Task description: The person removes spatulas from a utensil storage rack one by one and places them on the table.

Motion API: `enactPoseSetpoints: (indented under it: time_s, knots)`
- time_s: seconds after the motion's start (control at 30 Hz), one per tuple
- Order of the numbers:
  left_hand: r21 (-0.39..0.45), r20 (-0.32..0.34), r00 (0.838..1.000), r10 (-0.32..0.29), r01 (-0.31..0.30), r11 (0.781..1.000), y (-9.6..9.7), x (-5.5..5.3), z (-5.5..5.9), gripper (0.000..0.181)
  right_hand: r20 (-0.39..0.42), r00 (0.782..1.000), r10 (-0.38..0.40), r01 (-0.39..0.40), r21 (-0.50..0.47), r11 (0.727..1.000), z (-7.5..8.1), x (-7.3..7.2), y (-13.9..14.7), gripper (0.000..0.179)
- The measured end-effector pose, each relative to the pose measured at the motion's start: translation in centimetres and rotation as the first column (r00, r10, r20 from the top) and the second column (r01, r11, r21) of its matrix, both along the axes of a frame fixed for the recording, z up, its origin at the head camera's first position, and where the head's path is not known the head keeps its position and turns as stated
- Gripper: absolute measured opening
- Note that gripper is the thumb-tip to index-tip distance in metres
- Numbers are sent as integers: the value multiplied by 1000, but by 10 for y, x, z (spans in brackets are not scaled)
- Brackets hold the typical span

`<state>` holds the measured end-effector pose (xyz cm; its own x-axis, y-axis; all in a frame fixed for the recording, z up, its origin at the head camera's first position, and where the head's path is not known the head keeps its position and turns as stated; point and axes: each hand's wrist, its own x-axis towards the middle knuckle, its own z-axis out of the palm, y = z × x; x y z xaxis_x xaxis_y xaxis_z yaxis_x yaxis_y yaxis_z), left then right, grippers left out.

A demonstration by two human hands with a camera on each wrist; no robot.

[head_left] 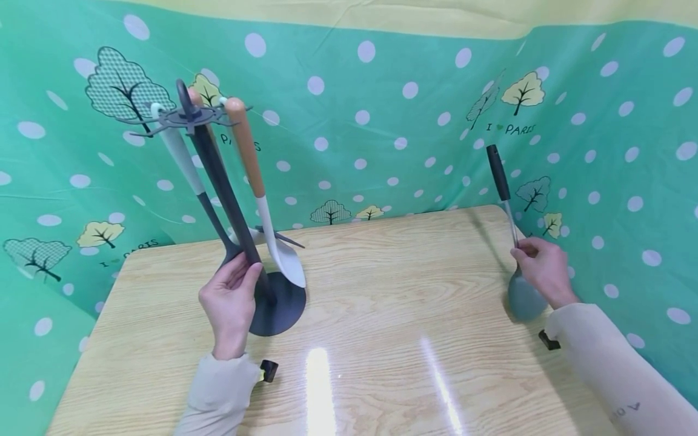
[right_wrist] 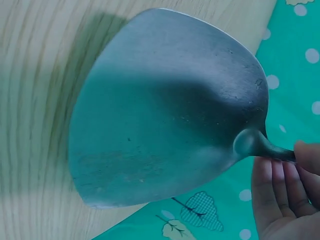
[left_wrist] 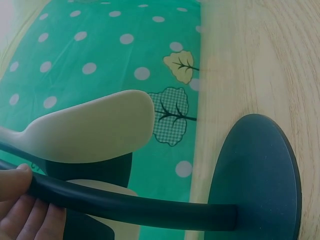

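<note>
On the left, my left hand point(head_left: 231, 300) grips the black pole point(head_left: 218, 175) of a utensil stand, low down near its round base point(head_left: 278, 303). Several utensils hang from the hooked ring point(head_left: 188, 118) at its top. One is a white turner with a wooden handle point(head_left: 248, 145); another has a white handle point(head_left: 185, 157) and a dark lower part. Far to the right, my right hand point(head_left: 545, 269) pinches a metal wok spatula point(head_left: 526, 297) at its thin neck, black handle upward. Its broad blade point(right_wrist: 170, 110) fills the right wrist view, close over the table.
The wood-grain table point(head_left: 392, 290) lies between the hands. A green dotted curtain point(head_left: 338, 109) rises behind its back edge and along both sides. Behind the stand, a dark thin piece point(head_left: 289, 240) shows near the table's back edge.
</note>
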<state>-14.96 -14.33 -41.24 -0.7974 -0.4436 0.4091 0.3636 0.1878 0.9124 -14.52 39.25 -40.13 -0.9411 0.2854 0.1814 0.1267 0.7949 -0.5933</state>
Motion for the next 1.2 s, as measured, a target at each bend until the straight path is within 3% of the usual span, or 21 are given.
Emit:
enactPoseSetpoints:
  time_s: [0.33, 0.73, 1.2]
  knots:
    - [-4, -6, 1000, 0, 0, 1000, 0, 1, 1, 29, 113, 993, -23, 21, 18, 1000, -1, -1, 10, 27]
    - [-36, 3, 1000, 13, -13, 999, 0, 0, 0, 30, 172, 985, 30, -43, 73, 996, 0, 0, 22, 24]
    - [-38, -2, 1000, 17, -17, 999, -1, -1, -3, 29, 280, 957, 77, -112, 111, 987, -6, 3, 40, 27]
